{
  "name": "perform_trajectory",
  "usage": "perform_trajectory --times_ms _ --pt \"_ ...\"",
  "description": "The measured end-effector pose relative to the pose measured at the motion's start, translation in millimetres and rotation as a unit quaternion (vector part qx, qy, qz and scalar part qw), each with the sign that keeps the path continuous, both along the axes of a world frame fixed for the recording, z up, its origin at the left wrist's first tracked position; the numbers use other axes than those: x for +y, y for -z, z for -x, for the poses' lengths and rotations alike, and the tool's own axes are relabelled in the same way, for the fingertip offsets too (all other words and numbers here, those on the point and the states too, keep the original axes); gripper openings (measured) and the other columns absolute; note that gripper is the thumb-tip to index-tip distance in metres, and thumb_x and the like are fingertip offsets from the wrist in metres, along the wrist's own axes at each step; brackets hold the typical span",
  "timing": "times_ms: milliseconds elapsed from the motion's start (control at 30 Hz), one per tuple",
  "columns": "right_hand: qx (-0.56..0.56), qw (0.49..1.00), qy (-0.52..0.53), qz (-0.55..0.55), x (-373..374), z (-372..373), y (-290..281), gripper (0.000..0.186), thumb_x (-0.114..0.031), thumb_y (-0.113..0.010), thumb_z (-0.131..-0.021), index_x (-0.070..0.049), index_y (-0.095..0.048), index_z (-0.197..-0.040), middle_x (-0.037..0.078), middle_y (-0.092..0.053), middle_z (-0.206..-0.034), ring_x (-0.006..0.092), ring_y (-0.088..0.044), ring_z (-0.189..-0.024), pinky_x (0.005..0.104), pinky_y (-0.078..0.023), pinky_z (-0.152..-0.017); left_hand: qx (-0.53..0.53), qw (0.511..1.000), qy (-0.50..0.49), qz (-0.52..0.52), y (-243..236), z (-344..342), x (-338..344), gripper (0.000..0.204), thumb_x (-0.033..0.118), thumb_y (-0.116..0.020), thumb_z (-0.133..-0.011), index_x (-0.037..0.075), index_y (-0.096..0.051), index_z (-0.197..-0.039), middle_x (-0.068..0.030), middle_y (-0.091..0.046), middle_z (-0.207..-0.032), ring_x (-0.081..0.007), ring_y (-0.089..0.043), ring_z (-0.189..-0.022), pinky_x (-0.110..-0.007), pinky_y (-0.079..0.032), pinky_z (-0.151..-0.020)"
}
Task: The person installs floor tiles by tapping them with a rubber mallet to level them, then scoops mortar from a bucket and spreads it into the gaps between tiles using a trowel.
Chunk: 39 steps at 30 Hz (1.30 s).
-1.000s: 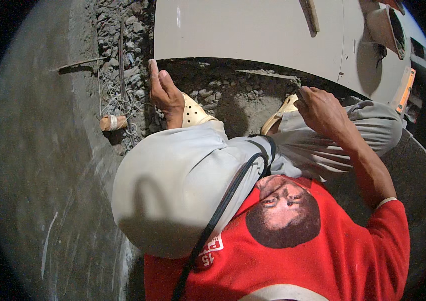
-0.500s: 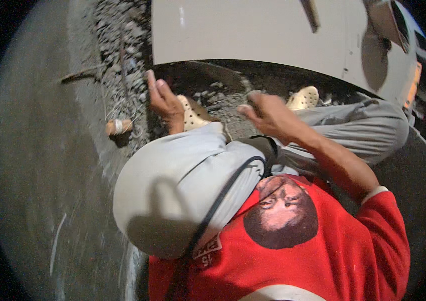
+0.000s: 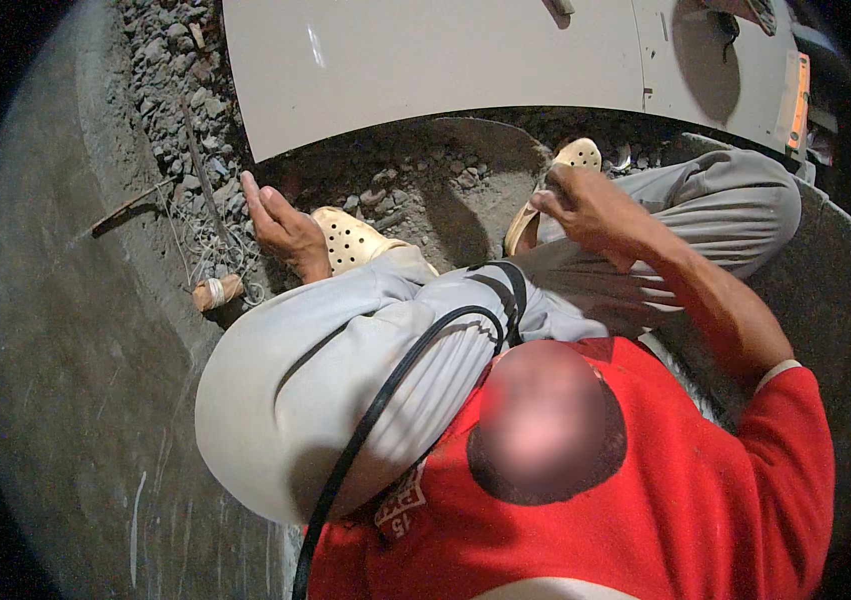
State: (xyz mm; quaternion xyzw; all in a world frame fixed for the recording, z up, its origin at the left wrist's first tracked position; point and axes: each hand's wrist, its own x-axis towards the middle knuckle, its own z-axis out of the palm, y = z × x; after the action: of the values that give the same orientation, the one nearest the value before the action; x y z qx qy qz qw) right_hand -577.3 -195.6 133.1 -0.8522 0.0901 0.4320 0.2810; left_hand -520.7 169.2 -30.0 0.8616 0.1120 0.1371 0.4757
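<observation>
A large pale flat panel [image 3: 425,60] lies across the far side, its near edge raised over rubble. My left hand [image 3: 287,232] is beside the panel's near left corner, fingers stretched upward and the palm holding nothing visible; whether the fingertips touch the edge I cannot tell. My right hand [image 3: 590,205] is above my right shoe [image 3: 579,155], clear of the panel. Its fingers are curled in, and anything inside them is hidden. A perforated cream clog [image 3: 350,240] on my left foot stands just right of my left hand.
Loose gravel [image 3: 170,90] runs along the panel's left side. A string-wrapped block [image 3: 217,292] and a thin stick [image 3: 132,208] lie by it. A black cord [image 3: 375,410] crosses my lap. An orange strip [image 3: 796,100] marks the panel's right end.
My right hand has drawn back to the right, toward my right shoe. The left hand keeps its place by the panel's corner. The whole view has shifted slightly.
</observation>
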Motion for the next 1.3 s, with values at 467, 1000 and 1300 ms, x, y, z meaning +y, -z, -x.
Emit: perform_trajectory --times_ms 467,1000,1300 --pt "-0.020 0.982 -0.098 0.158 -50.6 -35.9 -22.9 0.034 -0.026 -0.062 -0.099 0.007 -0.062 -0.094 0.027 -0.064 -0.084 0.0457 -0.064 -0.082 0.0514 -0.048 -0.074 0.034 0.999 -0.003 -0.019 -13.0 0.4 -10.2 0.053 0.028 -0.041 -0.110 -0.011 -0.049 -0.145 -0.0311 -0.053 -0.147 -0.0414 -0.051 -0.139 -0.043 -0.038 -0.117" --pt "-0.101 0.979 -0.095 0.148 -18.9 -10.4 -28.5 0.027 -0.024 -0.062 -0.099 0.003 -0.062 -0.102 0.025 -0.062 -0.098 0.0456 -0.063 -0.090 0.0532 -0.049 -0.081 -0.006 1.000 -0.004 -0.025 -6.1 -5.6 -16.7 0.051 0.026 -0.043 -0.109 -0.013 -0.051 -0.142 -0.0321 -0.053 -0.146 -0.0429 -0.051 -0.139 -0.046 -0.039 -0.117" --pt "-0.102 0.974 -0.133 0.154 -28.4 -26.8 -72.0 0.027 -0.022 -0.062 -0.098 0.005 -0.063 -0.097 0.025 -0.062 -0.092 0.0456 -0.062 -0.091 0.0524 -0.048 -0.082 -0.009 0.994 0.021 -0.107 -6.7 2.6 -17.7 0.048 0.023 -0.044 -0.108 -0.011 -0.053 -0.141 -0.0332 -0.051 -0.147 -0.0454 -0.049 -0.140 -0.048 -0.035 -0.119"
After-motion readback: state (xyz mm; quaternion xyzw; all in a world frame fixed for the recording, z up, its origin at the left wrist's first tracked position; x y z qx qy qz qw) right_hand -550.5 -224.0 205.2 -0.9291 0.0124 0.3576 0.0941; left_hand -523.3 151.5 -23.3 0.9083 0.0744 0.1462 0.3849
